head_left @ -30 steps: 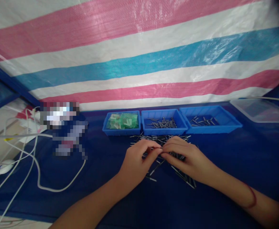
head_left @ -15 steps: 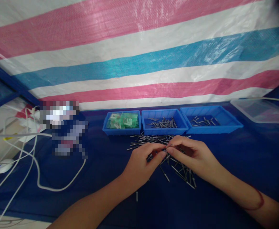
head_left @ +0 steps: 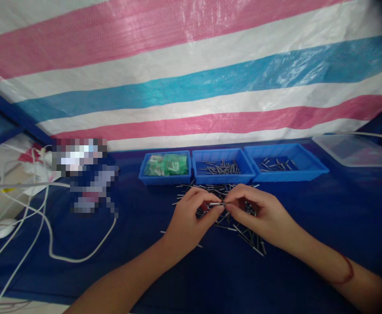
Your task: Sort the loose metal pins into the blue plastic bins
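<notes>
A pink, white and blue striped tarp [head_left: 191, 78] hangs behind the dark blue table [head_left: 341, 209]

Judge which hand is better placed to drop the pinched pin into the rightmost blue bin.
Right, probably. Both hands pinch the pin, but the right hand lies nearer the rightmost bin; the left hand would have to cross over it.

The tarp [head_left: 191, 87] has broad pink, white and blue stripes; the table cover [head_left: 325, 209] is dark blue. The bins [head_left: 223, 178] are bright blue, the packets [head_left: 169, 165] green, the pins [head_left: 248, 237] silvery grey, the cables [head_left: 51, 246] white, the wrist band [head_left: 348, 272] red.
</notes>
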Motion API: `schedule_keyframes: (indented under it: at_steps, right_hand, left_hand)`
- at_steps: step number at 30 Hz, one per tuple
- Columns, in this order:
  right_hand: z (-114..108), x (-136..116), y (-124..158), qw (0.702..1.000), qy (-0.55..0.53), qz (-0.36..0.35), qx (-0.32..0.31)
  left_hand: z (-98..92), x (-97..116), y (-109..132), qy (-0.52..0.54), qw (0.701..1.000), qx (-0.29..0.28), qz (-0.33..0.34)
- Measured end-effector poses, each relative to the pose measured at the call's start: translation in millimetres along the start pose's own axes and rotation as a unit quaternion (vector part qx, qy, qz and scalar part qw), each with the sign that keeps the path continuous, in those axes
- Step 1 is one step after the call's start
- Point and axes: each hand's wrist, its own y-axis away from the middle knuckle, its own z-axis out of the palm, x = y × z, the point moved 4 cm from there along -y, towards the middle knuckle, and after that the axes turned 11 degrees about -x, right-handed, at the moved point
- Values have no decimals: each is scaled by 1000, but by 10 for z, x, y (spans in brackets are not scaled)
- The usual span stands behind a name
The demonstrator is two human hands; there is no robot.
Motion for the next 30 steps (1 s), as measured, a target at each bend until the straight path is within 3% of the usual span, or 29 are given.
schedule_keyframes:
  at_steps: [5, 7, 9, 12, 14, 16, 20, 23, 25, 28, 30]
  right_hand:
    - [6, -22, -27, 999, 21, -26, -34]
    - [-68, 59, -36, 1000, 5, 12, 4]
    - [-198, 185, -38, 993, -50, 73, 79]
    - [-413, 387, -11, 937, -231, 160, 209]
    - [-523, 469, -4, 893, -324, 185, 252]
    - [-609, 510, -10, 875, -359, 198, 258]
    - [-667, 549, -15, 866, -378, 216, 248]
    - [-603, 505, -15, 879, -365, 214, 220]
    - [-518, 405, -21, 917, -304, 196, 167]
    - [-304, 139, -27, 988, -104, 107, 46]
    - [-84, -52, -4, 999, 26, 21, -34]
  left_hand:
    - [-23, 7, 10, -41, 999, -12, 2]
    - [-56, 12, 8, -69, 997, -22, -3]
    - [-110, 22, 1, -100, 994, -34, -1]
    - [-208, 27, -21, -164, 984, -68, -4]
    - [-264, 20, -40, -223, 969, -108, -12]
    - [-312, 12, -49, -279, 946, -161, -22]
    - [-454, 1, 24, -330, 908, -242, -94]
    - [-550, 36, 174, -283, 912, -268, -124]
    - [-579, 37, 295, -267, 914, -269, -145]
    - [-558, -7, 455, -280, 905, -266, -177]
    - [-521, -46, 528, -285, 902, -263, -191]
